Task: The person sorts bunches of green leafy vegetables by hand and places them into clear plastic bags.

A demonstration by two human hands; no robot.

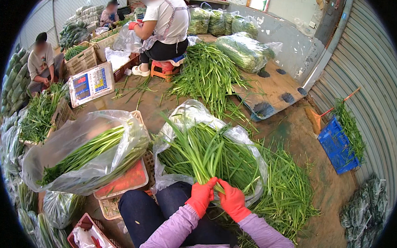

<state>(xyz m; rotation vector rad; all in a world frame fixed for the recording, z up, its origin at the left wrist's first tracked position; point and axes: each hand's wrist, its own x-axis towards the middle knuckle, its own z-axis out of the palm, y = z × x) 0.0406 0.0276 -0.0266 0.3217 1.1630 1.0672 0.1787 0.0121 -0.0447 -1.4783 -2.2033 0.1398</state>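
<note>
Both my hands wear orange-red rubber gloves and meet in front of my lap. My left hand (201, 197) is closed round the lower stalks of a bunch of garlic chives (201, 162), whose leaves fan up and away from me. Close beside it, my right hand (233, 202) pinches the same bunch at its right side. Just beyond the hands lies an open clear plastic bag (164, 145) full of more chives. A loose heap of chives (288, 190) spreads over the floor to its right.
At left, another open bag (37, 174) of chives rests on a red-topped scale (120, 182). A digital scale (91, 84) stands beyond. A person (167, 16) sits on a stool ahead, near a wooden board (271, 89). A blue crate (335, 145) leans at right.
</note>
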